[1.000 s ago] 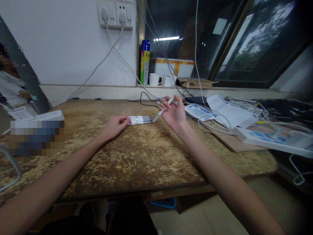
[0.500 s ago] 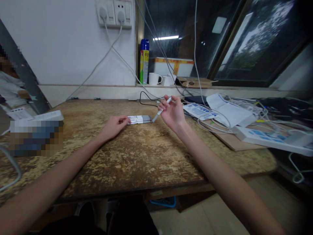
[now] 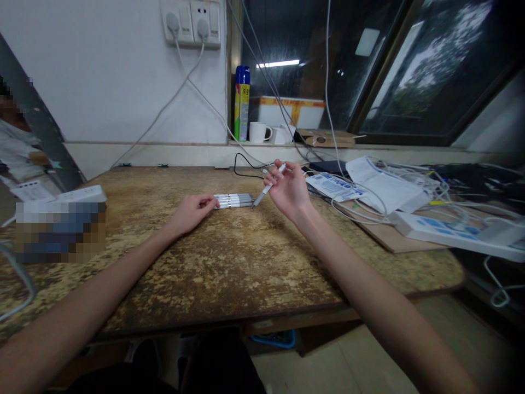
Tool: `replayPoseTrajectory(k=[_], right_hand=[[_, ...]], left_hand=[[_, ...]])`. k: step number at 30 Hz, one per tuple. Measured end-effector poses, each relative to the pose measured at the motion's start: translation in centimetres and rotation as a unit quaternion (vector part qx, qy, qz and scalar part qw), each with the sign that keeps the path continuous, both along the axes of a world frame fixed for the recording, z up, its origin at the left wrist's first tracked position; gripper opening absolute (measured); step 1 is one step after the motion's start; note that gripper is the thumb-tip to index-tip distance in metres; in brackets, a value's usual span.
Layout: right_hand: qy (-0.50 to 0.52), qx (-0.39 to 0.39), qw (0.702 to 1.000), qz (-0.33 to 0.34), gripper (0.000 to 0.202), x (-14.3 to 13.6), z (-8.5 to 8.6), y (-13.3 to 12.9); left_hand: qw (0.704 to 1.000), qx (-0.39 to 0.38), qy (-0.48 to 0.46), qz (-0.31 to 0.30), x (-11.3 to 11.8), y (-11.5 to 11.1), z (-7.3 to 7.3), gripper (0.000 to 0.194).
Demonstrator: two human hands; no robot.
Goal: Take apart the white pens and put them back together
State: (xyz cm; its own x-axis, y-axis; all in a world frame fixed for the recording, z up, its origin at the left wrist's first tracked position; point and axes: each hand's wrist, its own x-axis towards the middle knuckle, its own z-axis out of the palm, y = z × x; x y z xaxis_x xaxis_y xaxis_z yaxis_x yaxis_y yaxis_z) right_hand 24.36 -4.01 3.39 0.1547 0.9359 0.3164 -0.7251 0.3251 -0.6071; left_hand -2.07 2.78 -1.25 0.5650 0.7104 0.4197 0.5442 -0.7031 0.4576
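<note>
Several white-and-grey pens (image 3: 234, 201) lie side by side in a row on the worn wooden table (image 3: 229, 262). At the row's left end is my left hand (image 3: 196, 211), its fingers curled and closed on the pens' ends. My right hand (image 3: 287, 189) grips one more white-and-grey pen (image 3: 263, 193) in its fingers, palm partly turned up. This pen is tilted, its tip pointing down and left, close to the grey right ends of the row. Whether the tip touches them I cannot tell.
Papers (image 3: 383, 183), tangled cables and a white power strip (image 3: 455, 232) crowd the right side. On the sill stand a spray can (image 3: 242, 104), a white mug (image 3: 258, 132) and a cardboard box (image 3: 328, 138). Another power strip (image 3: 84, 194) sits at left; a person (image 3: 18, 145) is beyond.
The tip of the pen in my right hand has shifted slightly left and down. My left hand and the row of pens have stayed in place.
</note>
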Motion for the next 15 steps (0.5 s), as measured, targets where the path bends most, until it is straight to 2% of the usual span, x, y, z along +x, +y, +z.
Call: replayPoseTrajectory(k=[10, 15], right_hand=[[-0.026, 0.021, 0.999, -0.003, 0.023, 0.27, -0.16, 0.19], [-0.031, 0.031, 0.999, 0.001, 0.018, 0.28, -0.27, 0.34]], left_hand=[[1.000, -0.013, 0.005, 0.003, 0.06, -0.32, 0.27, 0.040], [1.000, -0.014, 0.003, 0.002, 0.05, -0.32, 0.22, 0.040]])
